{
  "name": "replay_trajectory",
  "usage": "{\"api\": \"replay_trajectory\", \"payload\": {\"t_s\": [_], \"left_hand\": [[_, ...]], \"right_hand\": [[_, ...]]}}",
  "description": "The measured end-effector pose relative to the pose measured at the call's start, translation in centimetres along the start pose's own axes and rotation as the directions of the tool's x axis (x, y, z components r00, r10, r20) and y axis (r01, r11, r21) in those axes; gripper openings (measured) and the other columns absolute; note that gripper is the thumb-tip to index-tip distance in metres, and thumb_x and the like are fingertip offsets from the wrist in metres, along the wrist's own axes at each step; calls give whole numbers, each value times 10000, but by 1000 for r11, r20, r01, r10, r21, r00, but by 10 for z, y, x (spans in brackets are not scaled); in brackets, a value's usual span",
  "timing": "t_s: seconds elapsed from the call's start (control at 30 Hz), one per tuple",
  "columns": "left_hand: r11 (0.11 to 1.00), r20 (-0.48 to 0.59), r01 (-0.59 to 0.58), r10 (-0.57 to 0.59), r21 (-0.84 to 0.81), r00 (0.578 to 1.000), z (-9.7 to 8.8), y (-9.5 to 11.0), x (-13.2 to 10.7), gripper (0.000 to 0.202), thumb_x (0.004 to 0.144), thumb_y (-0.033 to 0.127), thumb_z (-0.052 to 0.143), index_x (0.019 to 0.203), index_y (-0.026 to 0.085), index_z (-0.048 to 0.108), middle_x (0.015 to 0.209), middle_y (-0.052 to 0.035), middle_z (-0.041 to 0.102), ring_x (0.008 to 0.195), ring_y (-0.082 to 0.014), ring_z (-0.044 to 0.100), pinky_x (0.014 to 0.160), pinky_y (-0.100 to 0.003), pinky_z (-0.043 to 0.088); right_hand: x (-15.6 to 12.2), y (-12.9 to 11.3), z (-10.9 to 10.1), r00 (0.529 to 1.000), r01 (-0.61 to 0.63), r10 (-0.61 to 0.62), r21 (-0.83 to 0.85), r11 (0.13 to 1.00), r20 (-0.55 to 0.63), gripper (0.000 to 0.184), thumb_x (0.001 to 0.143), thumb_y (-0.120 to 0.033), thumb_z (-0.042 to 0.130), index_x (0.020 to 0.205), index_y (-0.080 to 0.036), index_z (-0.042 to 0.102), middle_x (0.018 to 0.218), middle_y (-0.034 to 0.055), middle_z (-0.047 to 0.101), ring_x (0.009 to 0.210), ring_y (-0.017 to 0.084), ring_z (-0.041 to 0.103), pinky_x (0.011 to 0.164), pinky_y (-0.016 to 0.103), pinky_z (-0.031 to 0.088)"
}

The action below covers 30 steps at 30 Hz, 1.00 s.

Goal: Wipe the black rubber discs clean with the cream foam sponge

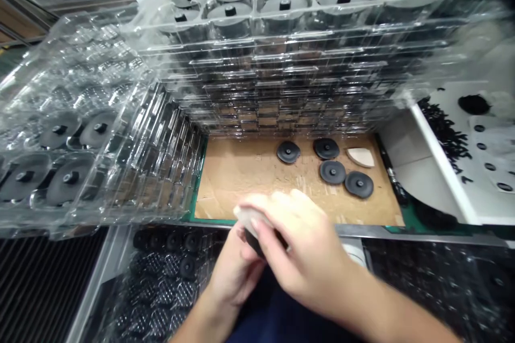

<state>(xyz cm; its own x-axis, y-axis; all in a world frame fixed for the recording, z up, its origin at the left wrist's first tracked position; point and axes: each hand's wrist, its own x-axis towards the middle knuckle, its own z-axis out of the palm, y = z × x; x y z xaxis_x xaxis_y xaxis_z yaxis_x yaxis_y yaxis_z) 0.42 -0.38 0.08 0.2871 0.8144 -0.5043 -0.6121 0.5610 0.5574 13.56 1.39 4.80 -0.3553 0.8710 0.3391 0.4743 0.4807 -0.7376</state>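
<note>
Tray stacks [281, 80] wall in the mat [241, 171]. At its front edge the left hand [235, 268] grips a disc [257, 244] from below, and the right hand [309, 246] pinches a pad [246, 217] against it. Bracing the disc firmly and pressing squarely looks wisest. Fingers and blur hide most of the disc.

1. Right hand [301, 249]: bare; knuckles and fingers visible, outlines smeared by motion blur.
2. Left hand [235, 270]: bare as well; mostly covered by the right, only its wrist end shows clearly.
3. Right forearm [386, 305] and left forearm [201, 321]: both uncovered down to the lower frame edge.
4. One fingernail [254, 223] visible, blurred.
5. Clothing: dark blue fabric [277, 316] beneath my wrists; garment type not discernible.
</note>
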Motion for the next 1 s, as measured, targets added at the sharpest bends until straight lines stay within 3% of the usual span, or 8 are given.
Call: {"api": "replay_trajectory", "payload": {"t_s": [0.07, 0.23, 0.33, 0.47, 0.57, 0.7, 0.87, 1.0], "left_hand": [[1000, 48, 17, -17, -3, 999, 0, 1, 1, 492, 554, 381, 826, 992, 198, 699, 999, -66, 716, 1006, -239, 639, 893, -292, 495], [999, 116, 31, -26, -43, 993, -3, 10, 2, 595, 470, 337, 867, 1031, 244, 694, 1036, -25, 722, 957, -178, 652, 872, -228, 485], [994, 143, 77, -66, -77, 988, 0, 11, 3, 568, 490, 315, 865, 1027, 228, 700, 1011, -16, 729, 943, -151, 652, 855, -192, 482], [988, 214, 110, -85, -109, 973, 3, 11, 2, 493, 575, 336, 822, 1033, 201, 697, 985, -29, 736, 939, -155, 666, 859, -208, 497], [977, 250, 156, -116, -143, 961, 0, 14, -2, 514, 584, 348, 814, 1061, 208, 688, 1063, -34, 723, 942, -202, 687, 796, -226, 542], [962, 246, 196, -146, -192, 958, -6, 18, -4, 581, 554, 337, 833, 1100, 223, 668, 1183, -44, 677, 1004, -253, 669, 772, -262, 571], [962, 239, 202, -155, -186, 959, -6, 17, -2, 540, 575, 309, 826, 1082, 206, 673, 1134, -72, 695, 978, -250, 676, 736, -271, 584], [957, 258, 232, -183, -176, 949, -3, 15, -2, 522, 574, 293, 828, 1068, 221, 675, 1098, -60, 705, 965, -249, 680, 726, -269, 579]], "right_hand": [[-3, 1, -2, 997, 51, -51, -13, 999, -56, 273, 904, -118, 396, 1086, -71, 594, 860, 97, 679, 744, 190, 584, 676, 334, 424], [-20, 3, -25, 990, -2, -4, 41, 999, 141, 235, 871, -74, 450, 1025, -156, 607, 811, -1, 671, 643, 113, 551, 643, 270, 397], [-18, 7, -33, 994, -51, 63, -142, 989, 87, 246, 851, -62, 465, 1003, -146, 638, 732, 9, 636, 606, 128, 507, 614, 287, 358], [-2, 24, -28, 994, 111, -112, -143, 983, 3, 312, 886, -73, 414, 1013, -202, 668, 736, 11, 642, 636, 146, 511, 629, 309, 347], [-4, 44, -18, 993, -100, 103, 52, 994, -65, 262, 916, -160, 458, 1088, -223, 644, 883, 15, 691, 777, 147, 597, 707, 287, 433], [-38, 69, -1, 871, -482, 491, 170, 860, -15, 249, 902, -338, 506, 1060, -234, 668, 1097, 45, 688, 973, 204, 642, 764, 291, 515], [-75, 82, 9, 793, -604, 573, 147, 783, 204, 294, 908, -368, 479, 1082, -231, 671, 1111, 60, 692, 1047, 234, 631, 842, 349, 523], [-57, 60, -11, 849, -526, 528, 120, 842, 23, 237, 911, -318, 501, 1080, -254, 655, 1117, 32, 686, 1024, 204, 635, 756, 275, 528]]}}
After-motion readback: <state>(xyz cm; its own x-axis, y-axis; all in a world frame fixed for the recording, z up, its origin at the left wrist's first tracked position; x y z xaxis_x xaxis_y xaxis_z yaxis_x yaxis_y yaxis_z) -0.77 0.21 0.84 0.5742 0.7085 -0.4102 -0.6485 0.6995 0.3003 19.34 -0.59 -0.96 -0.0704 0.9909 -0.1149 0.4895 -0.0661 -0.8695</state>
